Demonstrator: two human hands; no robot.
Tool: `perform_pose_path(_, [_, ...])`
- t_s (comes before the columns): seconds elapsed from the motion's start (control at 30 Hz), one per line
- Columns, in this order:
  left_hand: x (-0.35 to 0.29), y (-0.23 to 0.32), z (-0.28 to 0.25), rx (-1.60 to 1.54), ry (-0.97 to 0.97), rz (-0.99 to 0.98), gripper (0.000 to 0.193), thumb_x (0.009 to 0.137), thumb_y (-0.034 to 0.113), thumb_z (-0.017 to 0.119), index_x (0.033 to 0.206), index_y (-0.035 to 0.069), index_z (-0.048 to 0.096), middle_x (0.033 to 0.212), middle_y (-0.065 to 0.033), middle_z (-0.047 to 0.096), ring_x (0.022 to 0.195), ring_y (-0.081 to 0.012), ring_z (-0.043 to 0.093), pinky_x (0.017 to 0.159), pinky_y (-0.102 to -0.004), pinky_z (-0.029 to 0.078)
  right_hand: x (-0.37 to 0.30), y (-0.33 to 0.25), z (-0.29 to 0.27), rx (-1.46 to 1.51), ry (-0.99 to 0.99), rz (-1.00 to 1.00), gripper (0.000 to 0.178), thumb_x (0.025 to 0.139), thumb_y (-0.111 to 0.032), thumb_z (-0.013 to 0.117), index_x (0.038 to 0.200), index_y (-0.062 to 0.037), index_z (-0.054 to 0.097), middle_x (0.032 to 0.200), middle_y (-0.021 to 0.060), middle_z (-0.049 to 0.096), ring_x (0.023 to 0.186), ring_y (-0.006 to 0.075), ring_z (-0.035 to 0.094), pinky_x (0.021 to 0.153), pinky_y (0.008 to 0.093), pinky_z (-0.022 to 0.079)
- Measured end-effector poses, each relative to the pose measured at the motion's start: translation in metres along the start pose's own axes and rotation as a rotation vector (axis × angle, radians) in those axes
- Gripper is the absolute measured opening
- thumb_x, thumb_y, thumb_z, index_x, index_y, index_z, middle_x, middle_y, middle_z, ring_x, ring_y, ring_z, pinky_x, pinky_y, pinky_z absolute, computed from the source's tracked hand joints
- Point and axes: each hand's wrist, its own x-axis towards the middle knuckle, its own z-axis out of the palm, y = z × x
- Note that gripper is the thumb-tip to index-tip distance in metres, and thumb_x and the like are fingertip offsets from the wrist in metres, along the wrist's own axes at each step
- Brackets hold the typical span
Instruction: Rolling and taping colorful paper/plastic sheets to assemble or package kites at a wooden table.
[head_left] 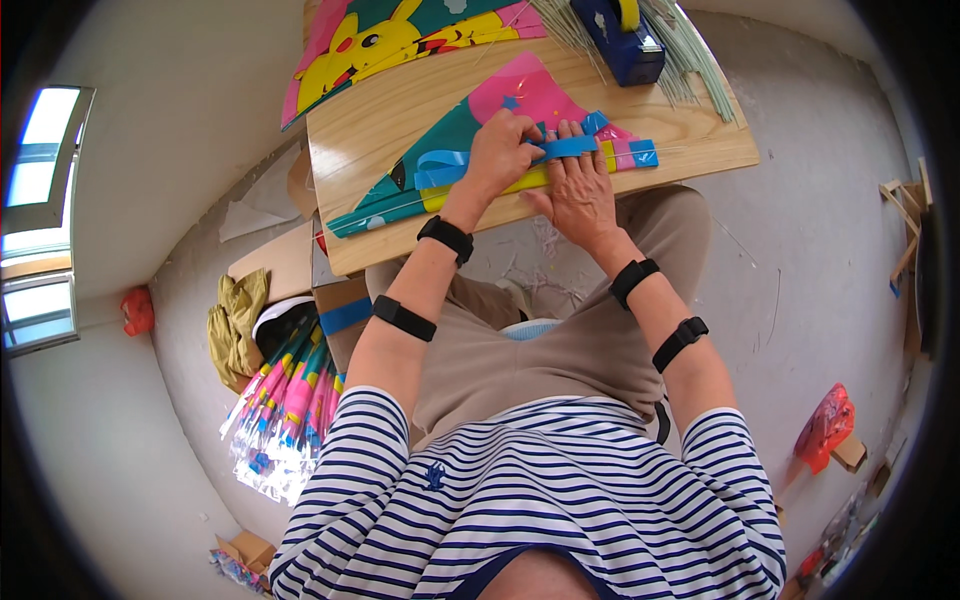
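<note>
A folded plastic sheet in pink, teal and yellow, like a kite sail, lies on the wooden table. A thin white rod runs along its near edge, and a blue tape piece sits at that edge's right end. My left hand is closed in a pinch on a blue strip, which loops out to its left. Flat on the sheet rests my right hand, its fingers stretched out. The strip crosses over those fingers, and another bit of blue shows just beyond them.
A second printed sheet with a yellow cartoon figure lies at the table's far left. At the far right stand a blue tape dispenser and a bundle of thin pale rods. Colourful wrapped packs are piled beside cardboard at lower left.
</note>
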Motion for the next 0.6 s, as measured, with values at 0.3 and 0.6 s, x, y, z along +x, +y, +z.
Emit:
perform_pose_path(0.3, [0.0030, -0.0015, -0.0030, -0.006, -0.086, -0.017, 0.025, 0.071, 0.017, 0.081, 0.092, 0.006, 0.074, 0.083, -0.0091, 0.061, 0.082, -0.0257, 0.061, 0.073, -0.0378, 0.049, -0.0004, -0.0008, -0.0003, 0.016, 0.005, -0.001, 0.093, 0.086, -0.059, 0.066, 0.151, 0.0025, 0.041, 0.158, 0.0229, 0.036, 0.154, 0.0363, 0.025, 0.125, 0.0544, 0.014])
perform_pose_path(0.6, [0.0055, 0.0009, -0.0074, 0.001, -0.153, -0.065, 0.020, 0.073, 0.018, 0.081, 0.086, 0.007, 0.071, 0.084, -0.0071, 0.062, 0.083, -0.0234, 0.061, 0.076, -0.0367, 0.048, 0.0005, -0.0018, -0.0033, -0.028, -0.042, -0.003, 0.089, 0.093, -0.063, 0.056, 0.152, 0.0019, 0.041, 0.161, 0.0242, 0.034, 0.153, 0.0387, 0.027, 0.125, 0.0541, 0.016])
